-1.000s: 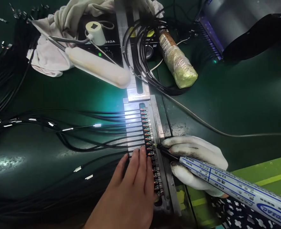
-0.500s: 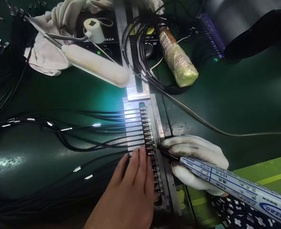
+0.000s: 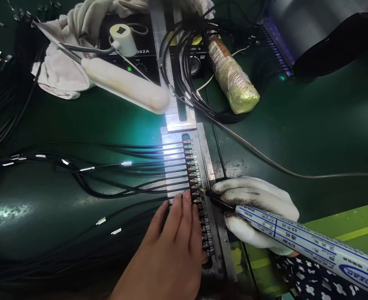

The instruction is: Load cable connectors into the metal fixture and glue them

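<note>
A metal fixture [image 3: 175,175] holds a row of small cable connectors [image 3: 192,168] with orange and green parts, fed by thin black cables [image 3: 140,155] from the left. My bare left hand [image 3: 171,246] lies palm down over the fixture's lower part, fingers stretched side by side near the connectors. Part of the row is hidden beneath it. My white-gloved right hand [image 3: 259,212] is closed around a UV glue tube [image 3: 302,237] with blue print. The tube's black nozzle [image 3: 219,202] points left, its tip at a connector in the middle of the row.
A white stick-shaped lamp handle [image 3: 126,85] lies above the fixture, near a bright glow. Behind are a black control box [image 3: 118,66], a crumpled glove [image 3: 61,73], coiled black cables [image 3: 179,62] and a plastic-wrapped handle [image 3: 235,83]. A grey machine [image 3: 324,33] stands at upper right.
</note>
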The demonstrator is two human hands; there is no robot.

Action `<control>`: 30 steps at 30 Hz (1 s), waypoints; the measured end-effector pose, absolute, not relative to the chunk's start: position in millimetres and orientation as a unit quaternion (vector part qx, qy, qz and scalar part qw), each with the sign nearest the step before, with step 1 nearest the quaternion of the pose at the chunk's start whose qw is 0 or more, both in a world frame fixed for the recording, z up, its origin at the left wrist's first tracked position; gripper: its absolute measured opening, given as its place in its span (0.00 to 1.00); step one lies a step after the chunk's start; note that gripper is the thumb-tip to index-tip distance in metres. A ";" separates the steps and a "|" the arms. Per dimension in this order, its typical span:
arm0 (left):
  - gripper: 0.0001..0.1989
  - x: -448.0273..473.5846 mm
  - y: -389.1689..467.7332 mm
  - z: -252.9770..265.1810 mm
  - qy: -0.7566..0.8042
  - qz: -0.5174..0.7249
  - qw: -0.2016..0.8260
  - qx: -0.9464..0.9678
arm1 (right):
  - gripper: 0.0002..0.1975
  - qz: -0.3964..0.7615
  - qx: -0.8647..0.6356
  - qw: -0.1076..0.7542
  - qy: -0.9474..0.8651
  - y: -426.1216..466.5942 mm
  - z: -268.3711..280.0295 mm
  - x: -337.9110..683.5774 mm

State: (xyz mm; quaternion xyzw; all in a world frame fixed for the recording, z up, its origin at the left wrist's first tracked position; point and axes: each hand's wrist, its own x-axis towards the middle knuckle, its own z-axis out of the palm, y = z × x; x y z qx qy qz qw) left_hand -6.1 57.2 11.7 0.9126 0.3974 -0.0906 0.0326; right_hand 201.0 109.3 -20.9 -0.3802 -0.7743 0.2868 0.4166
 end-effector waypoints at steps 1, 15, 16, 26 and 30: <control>0.24 -6.1 57.1 11.8 0.398 -0.091 0.032 0.912 | 0.10 0.285 -0.381 0.417 -0.775 109.9 -20.4 200.8; 0.23 -6.7 58.0 13.8 0.391 -0.097 0.052 0.914 | 0.11 0.290 -0.386 0.409 -0.775 111.3 -20.8 201.2; 0.23 -6.7 57.8 13.4 0.391 -0.096 0.053 0.914 | 0.11 0.289 -0.387 0.409 -0.774 111.4 -20.7 201.2; 0.22 -10.1 55.6 7.8 0.381 -0.074 0.039 0.921 | 0.13 0.277 -0.367 0.427 -0.778 108.4 -22.9 203.6; 0.24 -7.9 56.1 9.8 0.392 -0.092 0.034 0.915 | 0.11 0.284 -0.371 0.421 -0.777 110.3 -21.8 202.1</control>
